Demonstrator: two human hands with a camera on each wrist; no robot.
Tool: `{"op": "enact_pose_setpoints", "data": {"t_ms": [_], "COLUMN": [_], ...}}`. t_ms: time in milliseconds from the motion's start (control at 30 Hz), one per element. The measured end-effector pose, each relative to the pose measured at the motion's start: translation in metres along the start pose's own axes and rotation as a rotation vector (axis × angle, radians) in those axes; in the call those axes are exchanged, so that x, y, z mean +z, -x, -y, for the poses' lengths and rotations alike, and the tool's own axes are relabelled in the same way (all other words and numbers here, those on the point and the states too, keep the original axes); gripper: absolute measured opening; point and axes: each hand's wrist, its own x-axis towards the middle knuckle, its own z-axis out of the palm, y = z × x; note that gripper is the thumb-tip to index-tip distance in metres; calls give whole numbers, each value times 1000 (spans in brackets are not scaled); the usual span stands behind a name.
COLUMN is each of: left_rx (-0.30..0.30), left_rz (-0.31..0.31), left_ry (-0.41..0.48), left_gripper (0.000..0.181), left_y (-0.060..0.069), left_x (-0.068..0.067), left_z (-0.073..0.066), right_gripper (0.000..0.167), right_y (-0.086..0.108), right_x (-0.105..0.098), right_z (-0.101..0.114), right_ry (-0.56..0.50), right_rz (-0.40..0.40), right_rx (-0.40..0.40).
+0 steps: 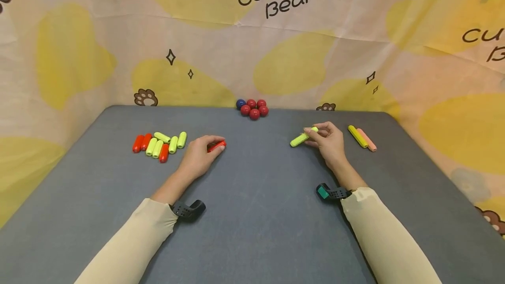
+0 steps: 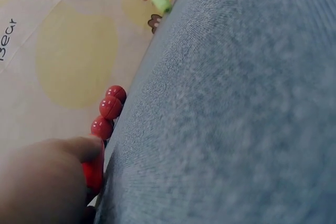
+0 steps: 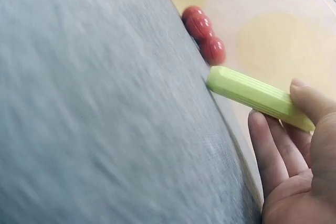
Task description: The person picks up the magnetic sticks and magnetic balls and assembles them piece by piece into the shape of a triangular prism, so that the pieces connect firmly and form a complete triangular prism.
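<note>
a short red piece (image 1: 217, 145) is pinched by the left grip (image 1: 199, 154), with thumb and fingers clamped on it, left of the middle of the grey worktop (image 1: 256, 214); whether the surface is touched by the piece cannot be told. a longer light green stick (image 1: 301, 138) is held by the right grip (image 1: 329, 144), likewise clamped between thumb and fingers, right of the middle. the stick is held at a slant, its free end pointed inward, and ridges along its side are shown in the right wrist view.

to the left of the left grip, a loose group is formed by three red pegs (image 1: 163, 153) and five green pegs (image 1: 157, 149), all laid on the worktop. to the right of the right grip, a yellow stick (image 1: 357, 136) and a pink stick (image 1: 367, 140) are laid side by side. at the far edge, between the two grips, five red balls (image 1: 254, 114) are clustered with one blue ball (image 1: 241, 104), which is placed at the left end.

dark bands (image 1: 189, 209) are worn on both wrists, below pale sleeves (image 1: 130, 240). the worktop is backed by a cloth (image 1: 221, 47) printed with yellow patches, paw prints and lettering.
</note>
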Motion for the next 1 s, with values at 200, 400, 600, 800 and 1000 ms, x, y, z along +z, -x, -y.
{"op": "enact_pose_setpoints", "data": {"t_ms": [200,400,600,800,1000], "left_rx": [13,9,36,100,112], "left_rz": [17,50,88,151,173], "left_ry": [48,49,63,72,160], "left_gripper": [32,32,30,29,26], "left_y": [1,-4,-20,-38,-43], "left_x": [5,15,44,75,81], "left_z": [1,-8,-28,-47,-54], "right_gripper": [28,30,31,32,28], "right_y": [5,5,4,6,4], "right_x": [14,18,16,14,12], "right_z": [-1,1,-1,-2,-2], "right_ry": [78,121,82,93,58], "right_rz": [-55,-51,73,133,154], "right_rx": [14,46,3,-18,-7]}}
